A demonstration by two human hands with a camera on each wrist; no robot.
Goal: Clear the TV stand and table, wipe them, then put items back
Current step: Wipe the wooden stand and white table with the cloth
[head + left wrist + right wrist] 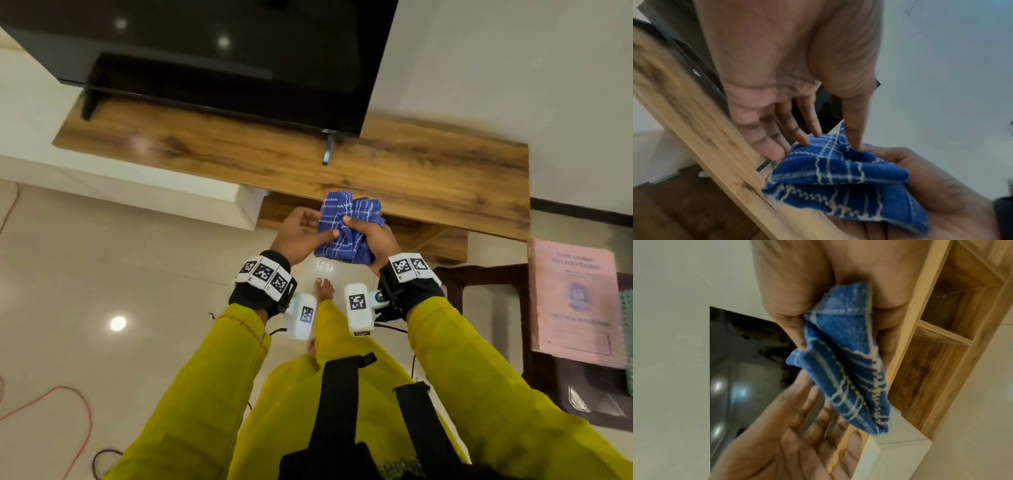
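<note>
I hold a blue checked cloth (346, 231), bunched, just in front of the wooden TV stand (239, 150), whose top is bare apart from the TV feet. My right hand (363, 229) grips the cloth, thumb over the top and cloth in the palm. My left hand (317, 224) touches the cloth's left side with straight fingers and thumb laid on it. In the left wrist view the fingertips (807, 139) rest on the cloth (838, 178), which lies in the right palm (941, 186). In the right wrist view the cloth (842, 369) hangs from the right thumb (793, 324) above the left palm (797, 434).
A black TV (205, 51) stands on the stand. A white cabinet (137, 185) adjoins it at the left. At the right a pink booklet (575, 298) lies on a dark table (486, 284). A red cable (68, 404) runs over the glossy floor. My foot (323, 291) is below the hands.
</note>
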